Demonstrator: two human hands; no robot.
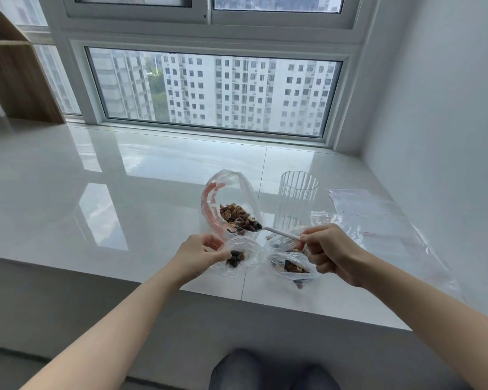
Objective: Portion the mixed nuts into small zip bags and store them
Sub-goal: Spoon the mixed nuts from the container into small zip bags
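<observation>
Sitting at the left edge of everything, a wooden shelf unit (pixel 17 68) stands on the glossy white table (pixel 82 178), far to the left of the ribbed glass (pixel 296 201) that serves here as the marker for the rest. Left of the glass and nearer the person, the left hand (pixel 197 256) pinches the mouth of a small zip bag (pixel 238 258), fingers curled on the plastic; a few dark nuts lie inside it. Just left of the glass, a large open bag (pixel 231 201) with a red zip strip stands upright, holding the mixed nuts (pixel 233 212). A spoon (pixel 251 225) loaded with nuts hovers at that bag's lower edge, above the small bag, its white handle running toward the glass's base. In front of the glass, near the table's edge, a second small bag (pixel 290 267) lies with nuts inside, and another partly filled bag sits behind it, mostly hidden by the fingers. The right hand (pixel 333 253), in front of the glass and slightly right, grips the spoon handle between thumb and curled fingers. Right of the glass, a pile of flat empty bags (pixel 378 218) lies on the table beside the wall. The two hands are apart.
</observation>
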